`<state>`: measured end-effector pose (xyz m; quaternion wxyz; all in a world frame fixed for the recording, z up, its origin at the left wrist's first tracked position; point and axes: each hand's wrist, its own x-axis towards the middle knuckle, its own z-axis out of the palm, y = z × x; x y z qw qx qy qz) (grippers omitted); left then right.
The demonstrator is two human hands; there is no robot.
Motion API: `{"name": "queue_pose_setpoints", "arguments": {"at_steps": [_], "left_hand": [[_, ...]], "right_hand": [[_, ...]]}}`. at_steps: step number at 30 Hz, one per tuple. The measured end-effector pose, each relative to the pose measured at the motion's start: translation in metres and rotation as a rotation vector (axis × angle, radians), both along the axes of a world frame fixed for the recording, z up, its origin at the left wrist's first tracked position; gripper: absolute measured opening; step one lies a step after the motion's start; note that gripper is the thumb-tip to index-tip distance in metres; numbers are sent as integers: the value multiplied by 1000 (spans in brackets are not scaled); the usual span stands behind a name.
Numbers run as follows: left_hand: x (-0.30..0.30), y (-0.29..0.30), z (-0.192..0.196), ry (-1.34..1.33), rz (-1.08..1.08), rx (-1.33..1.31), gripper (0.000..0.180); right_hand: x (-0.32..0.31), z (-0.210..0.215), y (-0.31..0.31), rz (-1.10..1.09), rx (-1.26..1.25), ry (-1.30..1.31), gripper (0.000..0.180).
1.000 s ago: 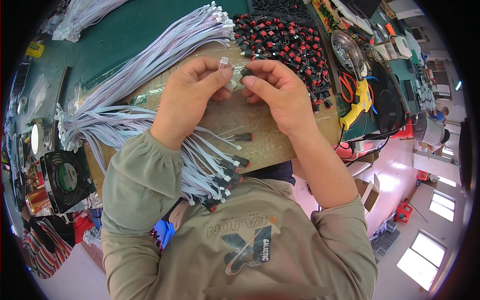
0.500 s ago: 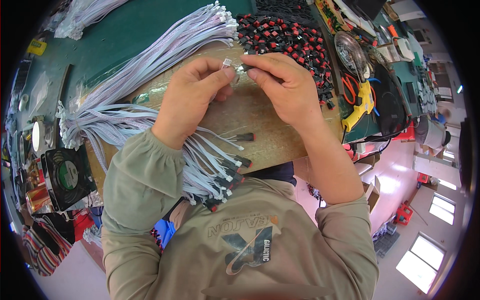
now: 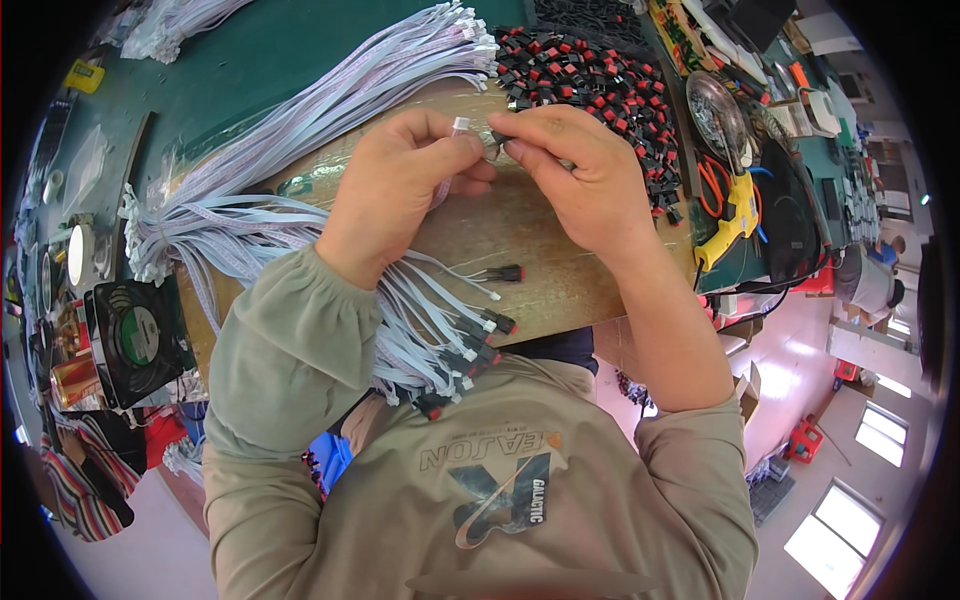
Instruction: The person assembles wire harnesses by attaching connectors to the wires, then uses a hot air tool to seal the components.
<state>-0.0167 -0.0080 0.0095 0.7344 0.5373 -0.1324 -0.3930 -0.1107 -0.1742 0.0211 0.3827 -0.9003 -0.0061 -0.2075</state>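
My left hand pinches a flat cable near its end, and the cable's white connector sticks up between thumb and forefinger. Close beside it, my right hand grips a small black part between thumb and fingertips. Whether the two pieces touch is hard to see, and fingers hide much of both. Under my left wrist lies a bunch of white flat cables. Several at its near end carry black and red parts. A pile of loose black and red parts sits just beyond my right hand.
A thick bundle of white cables stretches across the far left of the wooden board. A yellow glue gun and a metal bowl stand at right, a black fan at left. Other people are in the background.
The view has shifted slightly, so most things appear a little farther right. My hands keep their grips, with the black part and the white connector still close together.
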Motion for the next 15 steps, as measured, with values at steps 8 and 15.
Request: {"name": "queue_pose_setpoints", "arguments": {"at_steps": [8, 15], "left_hand": [[-4, -6, 0, -21, 22, -19, 17], [2, -1, -3, 8, 43, 49, 10]], "right_hand": [[-6, 3, -2, -2, -38, -38, 27], [-69, 6, -52, -522, 282, 85, 33]]}}
